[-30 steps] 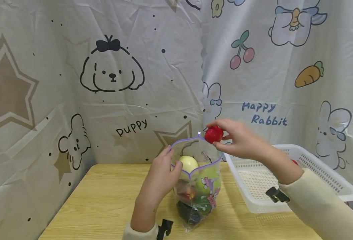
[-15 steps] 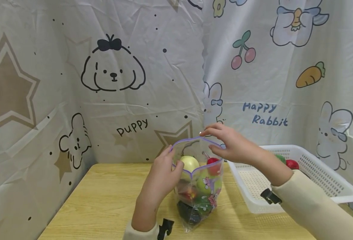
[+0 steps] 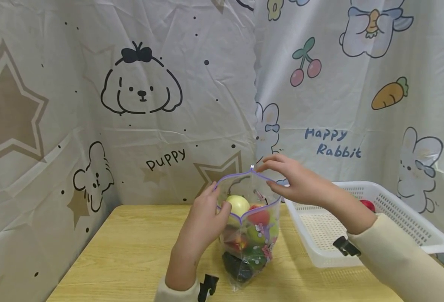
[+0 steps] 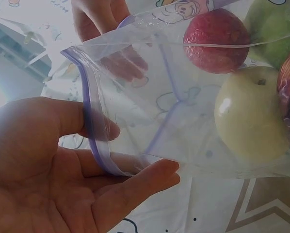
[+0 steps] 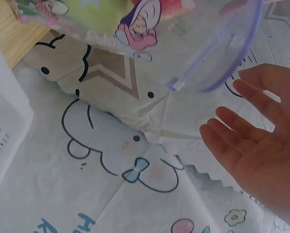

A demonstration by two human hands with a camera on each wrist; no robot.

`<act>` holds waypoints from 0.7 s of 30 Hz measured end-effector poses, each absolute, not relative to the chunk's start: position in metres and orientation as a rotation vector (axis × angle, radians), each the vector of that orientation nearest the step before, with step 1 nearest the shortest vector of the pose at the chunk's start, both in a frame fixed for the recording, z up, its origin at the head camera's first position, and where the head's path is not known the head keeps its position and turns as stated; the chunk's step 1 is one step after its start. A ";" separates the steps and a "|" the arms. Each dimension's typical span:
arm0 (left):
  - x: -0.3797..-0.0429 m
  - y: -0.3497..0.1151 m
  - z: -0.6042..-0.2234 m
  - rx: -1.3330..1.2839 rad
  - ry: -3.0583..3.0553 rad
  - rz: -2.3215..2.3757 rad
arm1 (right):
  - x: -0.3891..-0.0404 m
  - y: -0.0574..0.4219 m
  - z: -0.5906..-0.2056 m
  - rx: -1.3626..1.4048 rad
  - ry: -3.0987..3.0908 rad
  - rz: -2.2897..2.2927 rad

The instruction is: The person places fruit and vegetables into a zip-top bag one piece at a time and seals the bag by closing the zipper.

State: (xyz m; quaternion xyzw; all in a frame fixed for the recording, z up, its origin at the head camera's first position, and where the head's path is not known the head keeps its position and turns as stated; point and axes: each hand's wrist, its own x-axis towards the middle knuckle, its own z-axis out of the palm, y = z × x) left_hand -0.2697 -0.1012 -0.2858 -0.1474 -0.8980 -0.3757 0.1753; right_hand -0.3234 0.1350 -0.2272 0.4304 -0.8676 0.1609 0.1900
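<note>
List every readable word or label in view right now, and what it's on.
"puppy": dog-print cloth.
"Happy Rabbit": rabbit-print cloth; cut off in the right wrist view.
Pink marks on the bag: too blurred to tell whether they're lettering.

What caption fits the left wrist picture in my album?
Left hand grips a purple-rimmed, see-through bag of colorful fruit.

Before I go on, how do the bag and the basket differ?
The bag is clear with a purple edge; the basket is white with slotted sides. The bag is tall and narrow, while the basket is wide and low. The left hand grips the bag's rim; no hand grips the basket. Both are open at the top.
</note>
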 end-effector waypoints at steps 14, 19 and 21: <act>-0.269 -0.103 -0.284 -0.395 -2.559 -1.082 | -0.349 0.210 -0.238 0.857 -2.558 0.522; -0.268 -0.103 -0.284 -0.403 -2.563 -1.089 | -0.363 0.240 -0.256 0.732 -2.649 0.607; -0.268 -0.104 -0.284 -0.403 -2.564 -1.096 | -0.371 0.253 -0.265 0.680 -2.672 0.643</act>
